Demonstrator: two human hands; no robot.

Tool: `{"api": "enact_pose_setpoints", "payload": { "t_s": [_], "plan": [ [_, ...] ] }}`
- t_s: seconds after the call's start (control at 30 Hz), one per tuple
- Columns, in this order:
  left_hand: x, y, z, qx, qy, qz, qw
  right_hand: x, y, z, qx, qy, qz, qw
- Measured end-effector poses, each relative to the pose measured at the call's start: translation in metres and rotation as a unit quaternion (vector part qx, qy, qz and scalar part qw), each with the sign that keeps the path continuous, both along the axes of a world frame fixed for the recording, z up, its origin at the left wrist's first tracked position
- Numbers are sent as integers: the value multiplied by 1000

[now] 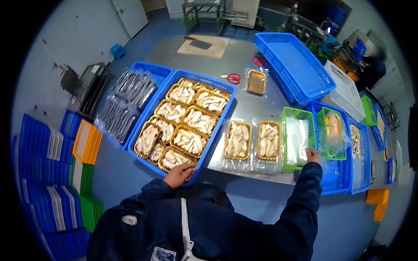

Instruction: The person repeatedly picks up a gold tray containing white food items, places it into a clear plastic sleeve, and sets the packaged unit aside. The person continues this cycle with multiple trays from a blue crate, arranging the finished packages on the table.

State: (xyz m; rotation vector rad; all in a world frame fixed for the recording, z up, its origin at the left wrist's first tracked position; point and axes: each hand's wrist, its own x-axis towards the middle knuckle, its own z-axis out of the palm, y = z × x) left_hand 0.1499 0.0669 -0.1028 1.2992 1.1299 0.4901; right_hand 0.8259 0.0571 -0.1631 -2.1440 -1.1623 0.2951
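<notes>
My left hand [180, 174] is at the near edge of a blue plastic crate [204, 163] filled with gold-rimmed trays of sliced mushrooms [189, 140]. Whether its fingers grip a tray or the rim cannot be told. My right hand [314, 156] is at the near right side of a green plastic basket [298, 112] that holds clear plastic bags [296, 140]; its fingertips meet the bags' edge, but a grip is not clear. Between my hands, two filled gold-rimmed trays [237, 140] lie side by side on clear film on the steel table. An emptier gold tray [256, 82] lies farther off.
Red-handled scissors [233, 78] and a cutting board [215, 49] lie on the table. Stacked blue crates [294, 65] stand at the back right. Right of the basket are blue crates [336, 182] with another green basket. Wrapped black trays [120, 111] lie at left.
</notes>
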Motion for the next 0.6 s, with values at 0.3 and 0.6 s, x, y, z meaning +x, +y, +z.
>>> {"api": "enact_pose_setpoints", "payload": {
  "t_s": [0.3,0.6],
  "plan": [
    [50,28,128,459,56,-10,887,-285,44,198,274,-265,286,879],
    [-42,37,117,476,96,16,874,-531,46,187,175,-151,466,854]
  ]
}}
